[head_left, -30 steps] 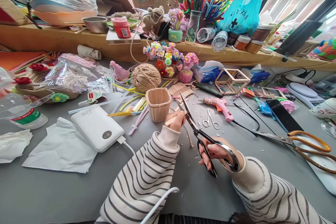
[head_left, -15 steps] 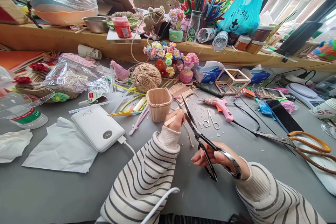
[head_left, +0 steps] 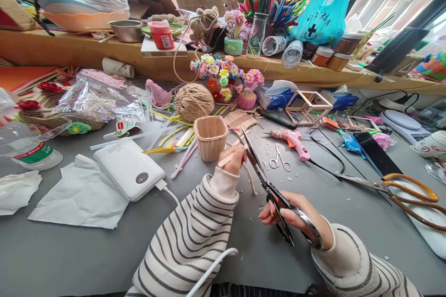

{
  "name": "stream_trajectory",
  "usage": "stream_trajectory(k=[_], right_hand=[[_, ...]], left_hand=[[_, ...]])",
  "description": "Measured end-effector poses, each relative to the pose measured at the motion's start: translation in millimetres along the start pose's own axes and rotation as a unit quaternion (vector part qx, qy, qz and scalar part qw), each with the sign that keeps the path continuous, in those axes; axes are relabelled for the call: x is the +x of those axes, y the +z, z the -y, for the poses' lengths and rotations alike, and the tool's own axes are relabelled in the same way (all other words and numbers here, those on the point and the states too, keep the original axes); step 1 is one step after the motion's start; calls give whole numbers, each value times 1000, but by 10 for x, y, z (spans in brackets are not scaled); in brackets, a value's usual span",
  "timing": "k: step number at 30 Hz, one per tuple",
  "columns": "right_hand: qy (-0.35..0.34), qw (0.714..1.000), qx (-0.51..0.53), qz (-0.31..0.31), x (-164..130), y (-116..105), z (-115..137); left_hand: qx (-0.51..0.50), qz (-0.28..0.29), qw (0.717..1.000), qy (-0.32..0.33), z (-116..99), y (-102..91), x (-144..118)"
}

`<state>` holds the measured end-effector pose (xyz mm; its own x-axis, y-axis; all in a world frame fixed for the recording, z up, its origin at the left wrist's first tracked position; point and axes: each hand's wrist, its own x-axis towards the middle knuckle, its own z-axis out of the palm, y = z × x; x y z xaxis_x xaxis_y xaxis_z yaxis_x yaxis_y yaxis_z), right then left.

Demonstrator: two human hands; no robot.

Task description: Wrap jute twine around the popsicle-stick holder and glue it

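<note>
My left hand is closed around a pale wooden craft stick, whose rounded end sticks out to the left. My right hand grips large dark metal scissors, fingers through the handle loops. The blades point up and away, slightly apart, with their tips beside my left fingertips. Whether they touch the stick is hidden. Just behind my left hand stands a small square cup of wooden sticks with twine round its rim. A short piece of twine lies between my hands.
A pink glue gun and small scissors lie right of centre. Orange-handled scissors rest far right. A white power bank with a cable sits left. Behind are a twine ball and a wooden stick frame.
My right hand has shifted slightly right, and the scissors' handles look a little closer together. My left hand and the craft stick have hardly moved.
</note>
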<state>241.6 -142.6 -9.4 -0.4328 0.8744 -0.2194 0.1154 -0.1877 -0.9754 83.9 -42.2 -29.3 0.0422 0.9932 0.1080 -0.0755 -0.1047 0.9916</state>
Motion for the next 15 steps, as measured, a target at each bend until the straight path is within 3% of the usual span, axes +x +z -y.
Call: stream_trajectory(k=[15], right_hand=[[-4,1000,14,-16,37,62,-16]], left_hand=[[-10,6,1000,-3,-29,-1,-18]])
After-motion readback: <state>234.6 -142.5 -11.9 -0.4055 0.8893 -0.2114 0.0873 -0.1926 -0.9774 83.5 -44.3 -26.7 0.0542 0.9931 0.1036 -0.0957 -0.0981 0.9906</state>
